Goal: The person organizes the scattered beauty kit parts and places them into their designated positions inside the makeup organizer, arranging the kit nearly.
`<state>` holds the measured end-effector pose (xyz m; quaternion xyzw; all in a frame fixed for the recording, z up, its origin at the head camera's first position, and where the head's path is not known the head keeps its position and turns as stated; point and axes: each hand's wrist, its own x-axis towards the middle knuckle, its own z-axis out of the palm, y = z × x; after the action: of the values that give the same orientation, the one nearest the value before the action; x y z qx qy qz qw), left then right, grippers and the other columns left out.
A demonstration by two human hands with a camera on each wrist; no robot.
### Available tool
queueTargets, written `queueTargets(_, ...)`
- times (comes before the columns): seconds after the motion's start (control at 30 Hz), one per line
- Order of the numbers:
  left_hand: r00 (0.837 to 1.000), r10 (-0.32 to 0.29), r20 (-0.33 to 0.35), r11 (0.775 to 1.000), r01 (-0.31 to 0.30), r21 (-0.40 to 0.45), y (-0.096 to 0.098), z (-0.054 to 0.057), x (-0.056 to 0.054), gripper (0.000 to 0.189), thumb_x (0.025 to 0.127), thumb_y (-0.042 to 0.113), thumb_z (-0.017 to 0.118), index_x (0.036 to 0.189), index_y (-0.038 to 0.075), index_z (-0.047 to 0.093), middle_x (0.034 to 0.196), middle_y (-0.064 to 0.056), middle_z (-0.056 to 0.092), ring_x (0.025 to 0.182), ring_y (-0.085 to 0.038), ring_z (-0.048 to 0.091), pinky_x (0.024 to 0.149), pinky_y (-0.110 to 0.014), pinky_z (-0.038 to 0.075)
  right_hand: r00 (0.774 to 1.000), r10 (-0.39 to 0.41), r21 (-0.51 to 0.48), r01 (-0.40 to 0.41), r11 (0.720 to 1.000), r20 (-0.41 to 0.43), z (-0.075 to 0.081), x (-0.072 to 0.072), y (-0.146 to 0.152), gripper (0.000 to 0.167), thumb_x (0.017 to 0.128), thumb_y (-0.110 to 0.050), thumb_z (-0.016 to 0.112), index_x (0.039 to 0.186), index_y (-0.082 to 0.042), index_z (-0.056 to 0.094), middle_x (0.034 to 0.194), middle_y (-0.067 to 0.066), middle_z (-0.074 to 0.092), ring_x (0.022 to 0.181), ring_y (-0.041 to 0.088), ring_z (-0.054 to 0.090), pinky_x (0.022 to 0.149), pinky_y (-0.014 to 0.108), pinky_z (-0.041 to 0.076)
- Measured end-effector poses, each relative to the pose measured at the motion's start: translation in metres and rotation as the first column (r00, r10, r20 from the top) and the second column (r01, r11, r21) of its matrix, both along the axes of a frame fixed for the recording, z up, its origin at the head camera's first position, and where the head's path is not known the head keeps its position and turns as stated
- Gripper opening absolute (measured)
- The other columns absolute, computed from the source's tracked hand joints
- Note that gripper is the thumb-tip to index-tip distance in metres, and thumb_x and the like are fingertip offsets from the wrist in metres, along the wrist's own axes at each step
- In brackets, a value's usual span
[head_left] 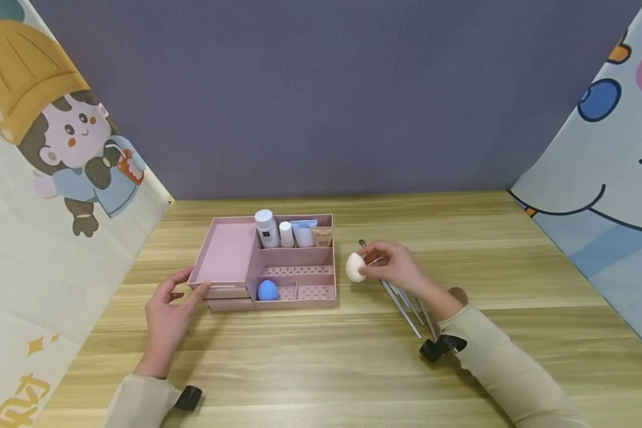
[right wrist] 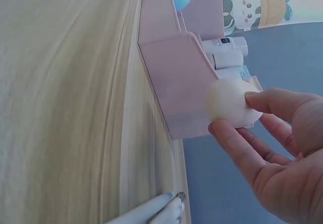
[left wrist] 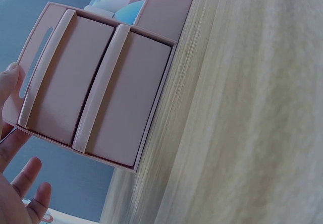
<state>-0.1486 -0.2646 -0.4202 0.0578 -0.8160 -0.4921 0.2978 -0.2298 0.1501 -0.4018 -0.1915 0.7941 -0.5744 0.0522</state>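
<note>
My right hand (head_left: 393, 266) pinches a white egg-shaped makeup sponge (head_left: 355, 267) between thumb and fingers, just right of a pink desktop organizer (head_left: 295, 304). In the right wrist view, the white sponge (right wrist: 229, 103) overlaps the organizer's side wall. At the organizer's front left corner, my left hand (head_left: 170, 306) holds the edge, thumb on the front and fingers along the side. A blue makeup sponge (head_left: 268, 290) sits in the front compartment next to the drawers. Two stacked drawers (left wrist: 70, 80) face the left wrist camera, both pushed in.
In the organizer's back row stand a white bottle (head_left: 267, 230), a smaller white-capped bottle (head_left: 286, 234), a pale blue tube (head_left: 303, 233) and a tan tube (head_left: 323, 236). Several makeup brushes (head_left: 401, 306) lie on the wooden table (head_left: 310, 368) under my right forearm. A grey-blue panel (head_left: 321, 101) stands behind.
</note>
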Motion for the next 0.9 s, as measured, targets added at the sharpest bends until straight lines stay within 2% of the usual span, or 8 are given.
queueTargets(0.1,1.0,0.0,-0.001,1.0,0.0,0.001,0.0,0.0,0.0,0.039,0.081,0.005,0.081,0.118,-0.001,0.07,0.104,0.026,0.063,0.1,0.007,0.053,0.077,-0.02,0.041,1.0,0.001,-0.017,-0.001,1.0,-0.006,0.0,0.0,-0.004,0.032,0.081,0.006,0.076,0.111,0.012,0.064,0.094,0.021,0.069,0.077,0.022,0.068,0.068,0.035,0.06)
queueTargets(0.23,1.0,0.0,0.001,1.0,0.0,0.0,0.0,0.001,0.0,0.039,0.081,0.005,0.081,0.118,-0.001,0.07,0.104,0.027,0.063,0.1,0.007,0.053,0.077,-0.02,0.041,1.0,0.007,-0.036,-0.008,0.999,-0.009,0.002,0.001,-0.009,0.033,0.08,0.006,0.077,0.11,0.011,0.065,0.094,0.021,0.069,0.077,0.023,0.068,0.069,0.034,0.06)
queueTargets(0.3,1.0,0.002,0.004,1.0,-0.002,-0.002,0.0,0.0,0.0,0.039,0.081,0.005,0.081,0.119,-0.001,0.07,0.105,0.023,0.065,0.1,0.007,0.053,0.077,-0.02,0.041,1.0,0.011,-0.036,-0.011,0.999,-0.014,0.002,0.002,-0.011,0.033,0.08,0.006,0.077,0.11,0.011,0.065,0.094,0.021,0.069,0.077,0.024,0.068,0.069,0.033,0.06)
queueTargets(0.43,1.0,0.011,0.012,1.0,-0.011,-0.005,0.0,0.0,-0.001,0.039,0.082,0.006,0.081,0.118,0.001,0.071,0.111,0.005,0.072,0.1,0.007,0.054,0.078,-0.019,0.041,1.0,0.016,-0.042,-0.017,0.999,-0.018,0.004,0.004,-0.015,0.032,0.08,0.007,0.077,0.11,0.011,0.065,0.096,0.022,0.069,0.079,0.028,0.068,0.07,0.032,0.059)
queueTargets(0.53,1.0,0.017,0.02,1.0,-0.017,-0.007,0.0,0.0,-0.001,0.039,0.082,0.006,0.081,0.118,0.002,0.071,0.115,-0.003,0.072,0.1,0.007,0.054,0.078,-0.019,0.041,0.999,0.014,-0.029,-0.015,0.999,-0.04,0.006,0.005,-0.018,0.032,0.08,0.005,0.078,0.109,0.01,0.066,0.096,0.02,0.069,0.08,0.028,0.069,0.071,0.031,0.059)
queueTargets(0.6,1.0,0.018,0.026,1.0,-0.018,-0.004,-0.001,0.0,-0.001,0.039,0.082,0.007,0.081,0.119,0.002,0.07,0.114,0.0,0.072,0.1,0.007,0.054,0.078,-0.02,0.041,0.999,0.013,-0.024,-0.014,1.0,-0.048,0.007,0.005,-0.021,0.031,0.08,0.004,0.078,0.109,0.008,0.067,0.096,0.019,0.07,0.079,0.027,0.069,0.071,0.031,0.059)
queueTargets(0.8,0.999,0.011,0.043,1.0,-0.011,0.006,-0.001,0.001,0.0,0.041,0.082,0.008,0.081,0.121,0.001,0.069,0.105,0.025,0.063,0.1,0.007,0.053,0.079,-0.021,0.041,0.998,0.027,-0.035,-0.029,0.999,-0.05,0.008,0.006,-0.027,0.031,0.079,0.004,0.079,0.108,0.008,0.067,0.095,0.019,0.07,0.079,0.025,0.069,0.071,0.031,0.058)
queueTargets(0.9,0.999,0.01,0.039,1.0,-0.011,0.007,-0.001,0.001,0.0,0.041,0.082,0.007,0.081,0.12,0.001,0.069,0.104,0.028,0.061,0.1,0.007,0.053,0.078,-0.021,0.041,0.998,0.03,-0.039,-0.032,0.999,-0.054,0.008,0.006,-0.03,0.032,0.079,0.004,0.079,0.108,0.009,0.067,0.096,0.019,0.07,0.08,0.028,0.069,0.072,0.03,0.058)
